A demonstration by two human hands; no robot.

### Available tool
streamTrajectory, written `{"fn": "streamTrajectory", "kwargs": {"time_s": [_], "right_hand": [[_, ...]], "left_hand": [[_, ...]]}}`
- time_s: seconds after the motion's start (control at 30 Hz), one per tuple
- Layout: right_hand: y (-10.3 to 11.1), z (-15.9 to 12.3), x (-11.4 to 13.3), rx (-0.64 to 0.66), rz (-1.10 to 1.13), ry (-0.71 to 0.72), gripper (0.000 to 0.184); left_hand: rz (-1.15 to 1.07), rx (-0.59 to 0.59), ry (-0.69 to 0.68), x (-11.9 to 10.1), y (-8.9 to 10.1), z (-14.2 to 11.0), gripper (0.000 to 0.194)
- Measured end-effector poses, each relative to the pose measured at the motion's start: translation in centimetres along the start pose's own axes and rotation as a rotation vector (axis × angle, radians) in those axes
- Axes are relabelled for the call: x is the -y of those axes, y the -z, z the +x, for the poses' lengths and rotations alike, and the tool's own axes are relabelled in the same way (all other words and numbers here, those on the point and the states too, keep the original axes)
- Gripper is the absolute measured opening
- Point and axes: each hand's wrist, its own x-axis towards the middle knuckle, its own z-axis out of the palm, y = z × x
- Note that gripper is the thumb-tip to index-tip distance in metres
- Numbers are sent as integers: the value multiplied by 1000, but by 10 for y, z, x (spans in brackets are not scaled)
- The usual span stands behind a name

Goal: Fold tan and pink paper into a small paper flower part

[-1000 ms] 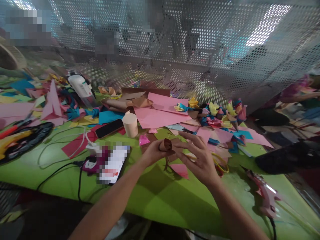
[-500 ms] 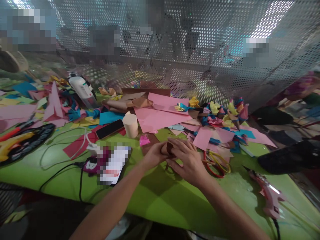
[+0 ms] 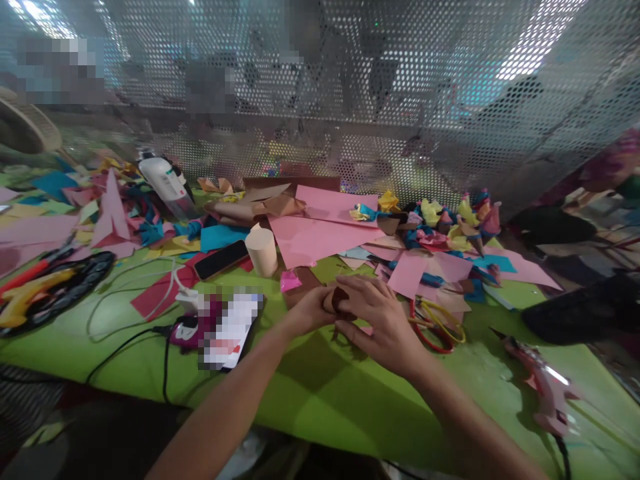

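My left hand (image 3: pixel 314 309) is closed around a small curled piece of brown paper (image 3: pixel 341 298) over the middle of the table. My right hand (image 3: pixel 377 317) lies across it from the other side, fingers bent over the paper and thumb below. Most of the paper is hidden by the fingers. Just right of my right hand rest scissors (image 3: pixel 441 339) with red and yellow handles. A bright pink scrap (image 3: pixel 290 281) lies beyond my left hand, near a cream-coloured roll (image 3: pixel 263 252) standing upright.
A pink glue gun (image 3: pixel 550 397) with a cord lies at the right on the green table (image 3: pixel 345 413). Left are a lit phone (image 3: pixel 234 333), a dark phone (image 3: pixel 221 260), a power strip (image 3: pixel 187 332) and cables. Coloured paper and a bottle (image 3: pixel 163 177) line the back before a perforated metal screen (image 3: pixel 320 100).
The view has shifted slightly. My right hand's fingers have lifted and spread a little, showing more of the brown paper; my left hand keeps its hold.
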Motion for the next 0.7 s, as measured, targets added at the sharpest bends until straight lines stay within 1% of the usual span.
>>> {"fn": "streamTrajectory", "kwargs": {"time_s": [0.1,0.2,0.27,0.33,0.43,0.57,0.63,0.7], "right_hand": [[-4,1,3,-12,-33,22,12],[-4,1,2,-38,-43,29,11],[-3,1,1,-58,-13,18,12],[-1,1,-1,-72,21,4,13],[-2,1,0,-72,6,6,13],[-5,1,0,-39,-19,-8,13],[-4,1,-3,-32,0,-15,15],[0,0,-7,-47,-8,-31,19]], "left_hand": [[33,-8,-11,4,-1,1,24],[43,21,-39,4,0,2,25],[44,40,-27,1,2,2,27],[53,52,13,-2,2,1,29],[22,40,41,-5,0,-1,28],[-49,35,10,-6,-4,-2,26],[-60,50,2,-6,-4,-2,29],[-65,42,-2,-5,-1,-1,34]]}}
